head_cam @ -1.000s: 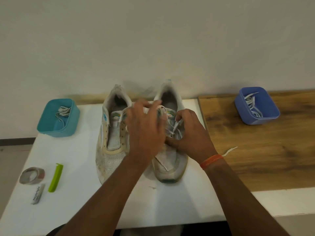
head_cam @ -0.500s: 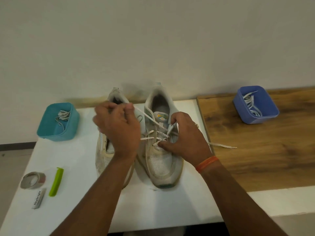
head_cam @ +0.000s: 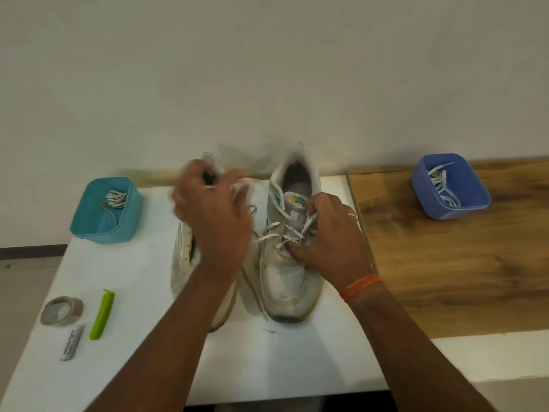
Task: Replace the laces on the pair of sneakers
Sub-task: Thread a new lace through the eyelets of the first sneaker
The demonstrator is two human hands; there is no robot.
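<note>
Right sneaker stands on white desk, toe toward the person, speckled lace crossed through its lower eyelets. Right hand pinches lace at the eyelets. Left hand blurred, curled over left sneaker; whether it holds lace, cannot tell. Lace looks limp, light, flat: best gripped near its stiff tip.

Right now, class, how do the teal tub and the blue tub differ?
The teal tub sits on the white table; the blue tub sits on the wooden top. The teal tub holds grubby bunched laces; the blue tub holds cleaner, looser laces. Both are open plastic tubs.
</note>
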